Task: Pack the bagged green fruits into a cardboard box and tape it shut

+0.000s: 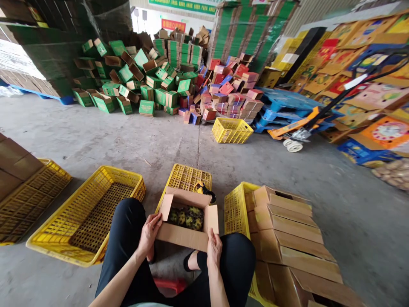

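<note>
An open cardboard box (pixel 182 236) sits in front of my knees, on or against an upturned yellow crate (pixel 188 175). Inside it lie several round fruits (pixel 188 218), mottled green and dark brown, whose kind I cannot make out. My left hand (pixel 150 232) grips the box at its left end, thumb and fingers closed by the left flap. At the opposite end, my right hand (pixel 214 247) is closed on the near right corner below the upright right flap. A yellow and black tape dispenser (pixel 204 191) rests on the crate just behind the box.
A yellow crate (pixel 41 243) stands left of my legs. To the right, another crate (pixel 234 209) holds folded cardboard boxes (pixel 297 230). Farther off are a small yellow crate (pixel 231 131), a pallet jack (pixel 295 130), blue pallets (pixel 284 102) and heaped green boxes (pixel 147 107).
</note>
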Action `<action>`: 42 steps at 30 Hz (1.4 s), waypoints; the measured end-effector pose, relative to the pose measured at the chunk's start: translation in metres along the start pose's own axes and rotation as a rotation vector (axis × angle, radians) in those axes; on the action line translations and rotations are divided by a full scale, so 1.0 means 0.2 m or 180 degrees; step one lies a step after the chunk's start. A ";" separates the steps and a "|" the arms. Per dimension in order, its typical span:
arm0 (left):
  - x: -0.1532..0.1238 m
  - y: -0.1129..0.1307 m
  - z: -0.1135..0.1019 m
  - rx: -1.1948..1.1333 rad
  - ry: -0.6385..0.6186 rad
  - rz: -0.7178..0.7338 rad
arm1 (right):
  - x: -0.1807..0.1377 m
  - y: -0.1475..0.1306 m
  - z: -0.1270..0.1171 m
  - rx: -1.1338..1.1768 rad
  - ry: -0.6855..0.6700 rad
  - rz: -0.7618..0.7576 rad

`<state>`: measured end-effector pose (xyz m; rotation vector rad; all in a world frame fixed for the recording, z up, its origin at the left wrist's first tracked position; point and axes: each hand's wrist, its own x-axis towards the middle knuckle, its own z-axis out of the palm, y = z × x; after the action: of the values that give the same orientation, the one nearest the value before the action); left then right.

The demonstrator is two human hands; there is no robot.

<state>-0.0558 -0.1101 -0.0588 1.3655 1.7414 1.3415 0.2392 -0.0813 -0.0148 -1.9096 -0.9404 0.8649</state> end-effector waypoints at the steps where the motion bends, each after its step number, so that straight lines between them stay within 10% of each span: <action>1: 0.00 0.00 0.00 0.0012 -0.0013 0.0004 | 0.00 0.00 0.00 -0.0009 -0.0019 0.0007; 14: -0.02 -0.05 0.02 0.0287 -0.0041 0.0105 | 0.00 0.06 0.02 0.0118 0.0147 0.0095; 23: -0.03 -0.01 0.01 0.0360 -0.0033 0.0102 | -0.05 0.09 0.05 0.0034 -0.0336 -0.1073; 42: -0.02 0.00 0.00 0.0372 -0.0024 0.0137 | -0.07 0.11 0.05 -0.0291 -0.0491 -0.1622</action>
<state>-0.0541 -0.1143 -0.0588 1.4774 1.8201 1.2728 0.2301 -0.0979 -0.0351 -1.5777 -1.4985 0.6743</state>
